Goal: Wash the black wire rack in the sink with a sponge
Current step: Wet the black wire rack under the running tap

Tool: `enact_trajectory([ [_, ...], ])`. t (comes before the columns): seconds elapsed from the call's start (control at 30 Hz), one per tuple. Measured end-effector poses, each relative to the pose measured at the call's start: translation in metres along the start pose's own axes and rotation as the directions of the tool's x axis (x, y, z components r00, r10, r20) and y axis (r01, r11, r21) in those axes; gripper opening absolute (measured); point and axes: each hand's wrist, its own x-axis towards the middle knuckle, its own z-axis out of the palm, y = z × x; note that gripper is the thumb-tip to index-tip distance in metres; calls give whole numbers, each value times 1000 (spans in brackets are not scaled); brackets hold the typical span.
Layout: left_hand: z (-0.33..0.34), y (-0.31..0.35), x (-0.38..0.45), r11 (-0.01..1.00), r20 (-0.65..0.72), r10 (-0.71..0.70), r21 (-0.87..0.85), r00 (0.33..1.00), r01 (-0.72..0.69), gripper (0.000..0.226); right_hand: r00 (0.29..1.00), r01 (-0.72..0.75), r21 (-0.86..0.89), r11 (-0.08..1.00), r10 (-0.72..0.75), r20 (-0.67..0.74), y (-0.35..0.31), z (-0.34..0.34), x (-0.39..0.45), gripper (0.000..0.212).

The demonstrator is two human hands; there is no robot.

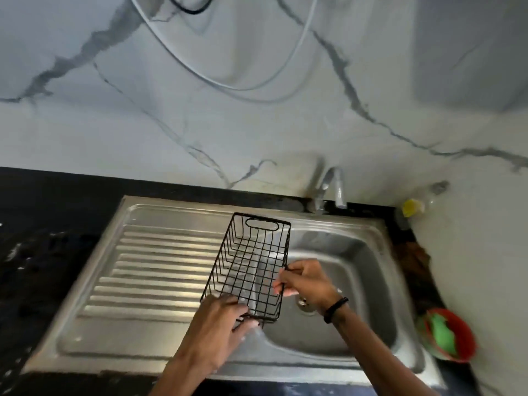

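- I hold the black wire rack (248, 267) in the middle of the frame, lifted over the seam between the ribbed drainboard and the basin of the sink (363, 350).
- My left hand (220, 324) grips the rack's near end, fingers curled round the wires at its lower corner.
- My right hand (303, 281) pinches the rack's right rim, fingers bent around the top wire.
- No sponge is in either hand; something green that may be the sponge lies in the red bowl (460, 341) at the lower right, well apart from the rack.
- The tap (331, 187) above the basin shows no running water, and I see no suds on the wires.
- I judge the washing barely begun: fetching the sponge, wetting, scrubbing and rinsing all remain.
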Motion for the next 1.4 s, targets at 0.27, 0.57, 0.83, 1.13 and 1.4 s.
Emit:
enact_trajectory([
  [0.27, 22, 107, 80, 822, -265, -274, -563, 925, 82, 22, 962, 106, 44, 993, -91, -258, -5, -141, 41, 5],
  [0.57, 30, 121, 83, 250, 248, -447, -888, 860, 386, 9, 933, 116, -76, 990, -134, -335, -47, -158, 133, 22],
  [0.83, 50, 140, 113, 127, 344, -316, -908, 884, 399, 66, 909, 60, 135, 989, 2, -417, -44, -156, 190, 33],
  [1.13, 53, 119, 140, -57, 460, -392, -876, 796, 479, 61, 955, 59, 228, 972, 12, -298, -36, -166, 209, 27],
  [1.4, 80, 124, 150, -269, 489, -421, -871, 764, 410, 65, 912, 319, -494, 809, -403, -71, -22, -138, 236, 51],
])
